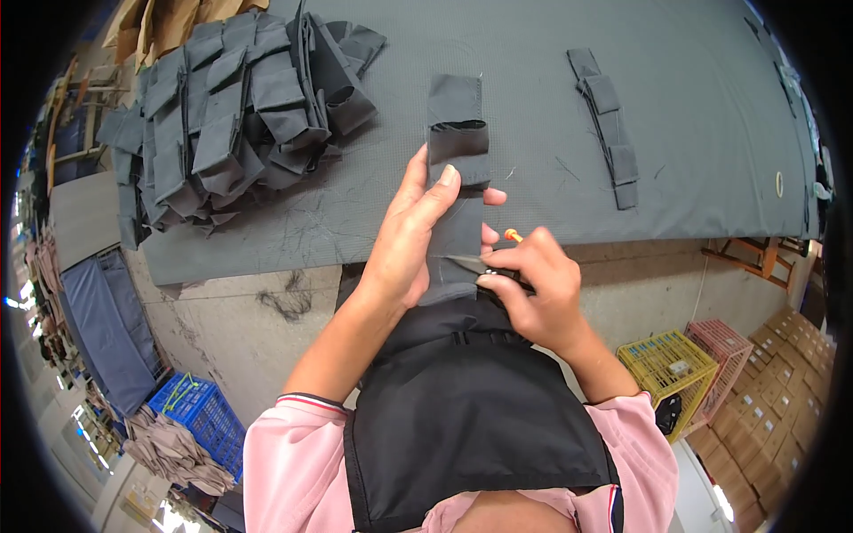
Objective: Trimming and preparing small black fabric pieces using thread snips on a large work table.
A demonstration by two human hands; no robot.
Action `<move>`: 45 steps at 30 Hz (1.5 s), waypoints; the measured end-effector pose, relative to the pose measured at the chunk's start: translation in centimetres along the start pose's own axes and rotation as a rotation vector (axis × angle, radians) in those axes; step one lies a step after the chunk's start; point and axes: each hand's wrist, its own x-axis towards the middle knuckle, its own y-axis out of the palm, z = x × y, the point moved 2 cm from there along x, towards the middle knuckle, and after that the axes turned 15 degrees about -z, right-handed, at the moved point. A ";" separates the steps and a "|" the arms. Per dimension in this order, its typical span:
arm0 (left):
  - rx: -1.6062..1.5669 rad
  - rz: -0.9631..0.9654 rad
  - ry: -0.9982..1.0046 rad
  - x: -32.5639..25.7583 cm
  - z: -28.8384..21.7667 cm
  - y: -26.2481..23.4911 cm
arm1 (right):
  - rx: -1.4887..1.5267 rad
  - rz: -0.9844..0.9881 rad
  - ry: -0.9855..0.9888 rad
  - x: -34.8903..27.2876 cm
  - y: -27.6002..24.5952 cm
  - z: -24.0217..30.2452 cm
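Note:
My left hand grips a dark grey fabric strip with a folded, raised loop partway along it. The thumb lies on top of the strip and the fingertips show past its right edge. In my right hand is a small pair of thread snips, held between thumb and fingers. Their pointed metal blade lies over the lower part of the strip, close to a pale stitched line. An orange-yellow knob sticks out above the right fingers; what it belongs to is hidden. The strip's lower end hangs by my black apron.
A heap of similar grey strips covers the table's left side. One finished-looking strip lies to the right on the grey table cover, among loose threads. A blue crate, a yellow crate and stacked cartons stand below.

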 end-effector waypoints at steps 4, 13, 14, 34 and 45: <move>0.028 0.006 -0.121 0.6 0.6 -1.1 | 0.363 -0.184 0.718 -1.3 -0.7 -2.2; 0.149 0.129 -0.049 -1.9 1.5 -0.8 | 0.064 -0.081 0.335 1.3 1.9 -3.7; 0.112 0.157 -0.062 -1.8 1.9 -1.1 | 0.097 -0.173 0.294 1.8 1.8 -3.7; 0.826 0.171 0.902 -0.6 2.6 -2.6 | 0.526 -0.150 0.892 -0.2 2.9 -5.6; 0.590 0.209 0.671 0.1 2.8 -3.1 | -0.119 -0.087 0.317 -1.1 -2.8 -0.4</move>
